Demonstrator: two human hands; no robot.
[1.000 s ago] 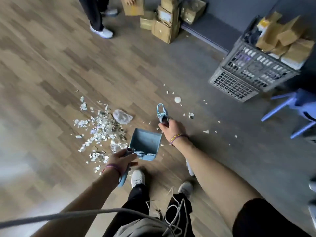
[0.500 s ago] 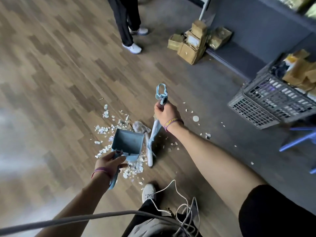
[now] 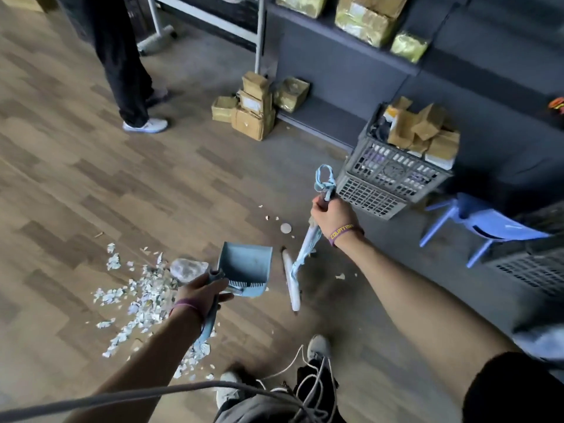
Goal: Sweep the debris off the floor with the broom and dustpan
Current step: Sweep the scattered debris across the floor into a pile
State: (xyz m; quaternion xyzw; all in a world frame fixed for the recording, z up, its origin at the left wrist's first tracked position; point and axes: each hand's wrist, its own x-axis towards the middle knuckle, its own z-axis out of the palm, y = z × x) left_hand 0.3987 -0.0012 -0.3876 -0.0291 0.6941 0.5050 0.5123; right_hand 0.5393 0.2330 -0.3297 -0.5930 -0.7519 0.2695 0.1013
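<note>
There was one blue plastic dustpan [image 3: 245, 267], one broom with a white head and pale blue handle [image 3: 291, 282], two hands, a left hand [image 3: 198, 293] and a right hand [image 3: 331, 216], one loose heap of white paper scraps [image 3: 143, 297], one small round white disc [image 3: 286, 228], one blue plastic chair [image 3: 488, 224] and one other standing person [image 3: 122, 56].

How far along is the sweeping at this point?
Done: debris mostly gathered in a pile left of the dustpan. In hand: left hand grips the dustpan handle, right hand grips the broom. Left: the dustpan looks empty, and stray bits lie beyond the broom.
</note>
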